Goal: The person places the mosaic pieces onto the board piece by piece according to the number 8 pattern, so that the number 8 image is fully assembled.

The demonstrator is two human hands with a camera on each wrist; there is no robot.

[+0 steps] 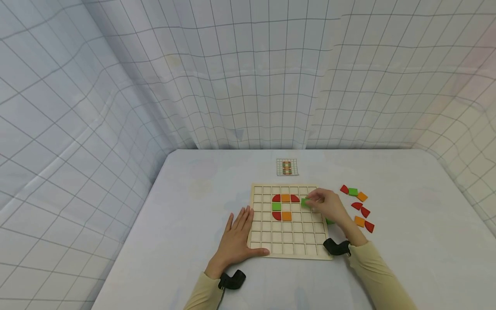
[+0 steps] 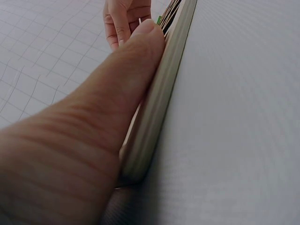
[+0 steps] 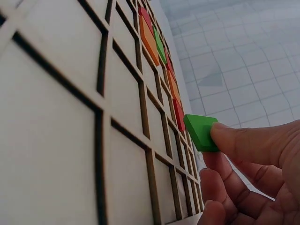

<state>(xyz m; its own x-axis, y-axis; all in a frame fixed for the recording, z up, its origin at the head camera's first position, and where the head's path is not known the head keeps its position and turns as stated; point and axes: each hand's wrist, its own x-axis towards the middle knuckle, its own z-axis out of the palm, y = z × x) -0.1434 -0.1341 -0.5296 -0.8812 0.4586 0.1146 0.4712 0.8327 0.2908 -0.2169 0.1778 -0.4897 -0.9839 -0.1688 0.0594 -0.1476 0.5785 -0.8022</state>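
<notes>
My right hand (image 1: 327,204) pinches a green square tile (image 3: 201,133) between thumb and fingers, over the right part of a wooden grid board (image 1: 288,249). In the right wrist view the tile is tilted and apart from the cells. My left hand (image 1: 234,241) rests at the board's lower left corner, fingers straight along the left side and thumb along the front edge. Set in the cells are a top row of red quarter-round (image 1: 276,198), orange square (image 1: 285,198) and red quarter-round; below, a green square (image 1: 276,206); then a red quarter-round (image 1: 276,216) beside an orange square (image 1: 286,216).
Behind the board lies a small pattern card (image 1: 287,167). Several loose red, green and orange tiles (image 1: 353,192) are scattered right of the board. Another green tile (image 1: 329,221) shows partly beneath my right forearm. Gridded white curtains (image 1: 255,86) stand around the white table (image 1: 186,202).
</notes>
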